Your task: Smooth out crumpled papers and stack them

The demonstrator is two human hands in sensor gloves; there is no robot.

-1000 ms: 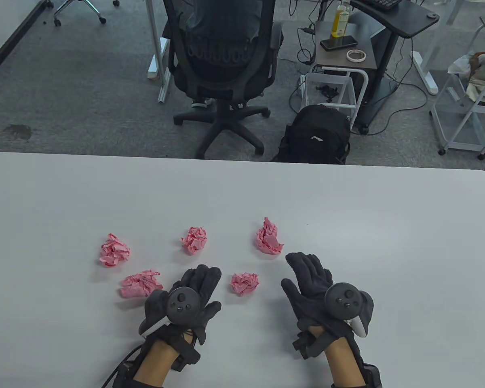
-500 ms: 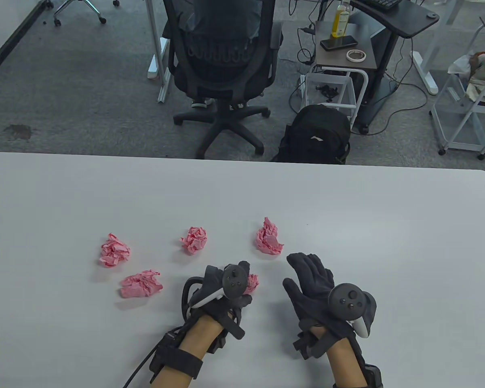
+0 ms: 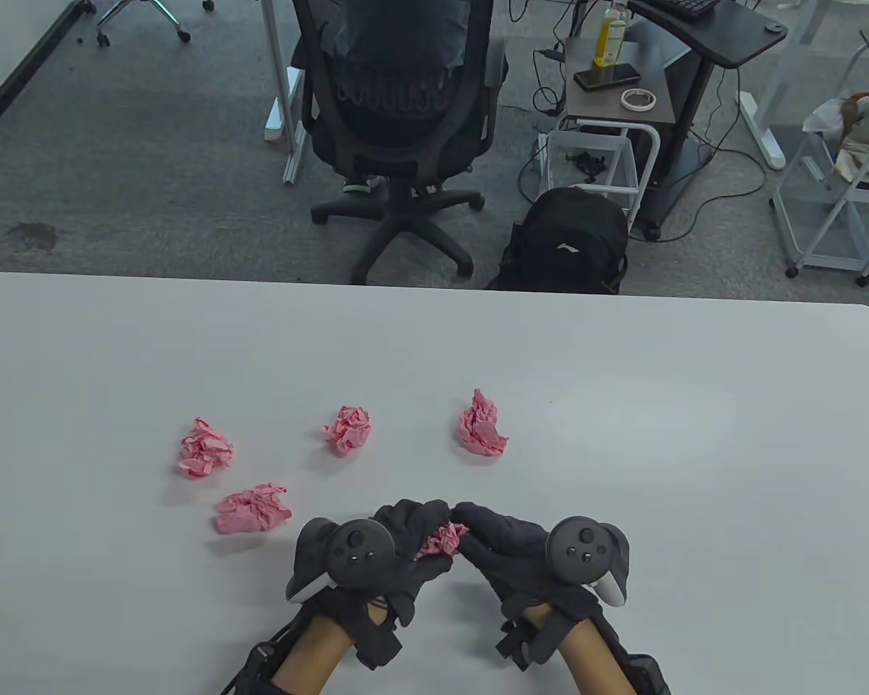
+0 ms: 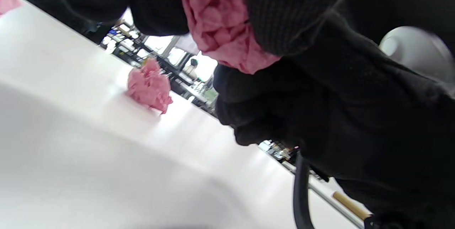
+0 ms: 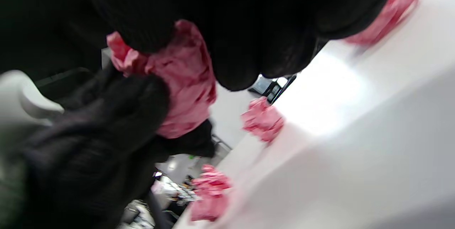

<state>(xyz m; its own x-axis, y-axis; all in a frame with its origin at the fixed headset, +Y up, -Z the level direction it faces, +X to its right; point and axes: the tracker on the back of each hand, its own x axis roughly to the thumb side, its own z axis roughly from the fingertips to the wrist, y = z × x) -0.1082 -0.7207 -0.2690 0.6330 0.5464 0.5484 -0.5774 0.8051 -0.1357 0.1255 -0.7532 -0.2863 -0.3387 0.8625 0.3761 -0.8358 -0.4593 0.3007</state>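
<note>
Both gloved hands hold one crumpled pink paper ball (image 3: 442, 541) between them, just above the white table (image 3: 623, 434) near its front edge. My left hand (image 3: 413, 536) grips its left side and my right hand (image 3: 489, 539) grips its right side. The held ball shows close up in the left wrist view (image 4: 224, 26) and the right wrist view (image 5: 177, 76). Several other pink balls lie on the table: far left (image 3: 204, 448), front left (image 3: 252, 508), middle (image 3: 349, 429) and right (image 3: 482, 427).
An office chair (image 3: 398, 123) and a black backpack (image 3: 565, 242) stand on the floor beyond the table's far edge. A side table (image 3: 615, 79) and a wire rack (image 3: 840, 188) stand at the back right.
My left hand picked up the front-middle paper ball and drew it toward me. My right hand moved left and took hold of it too.
</note>
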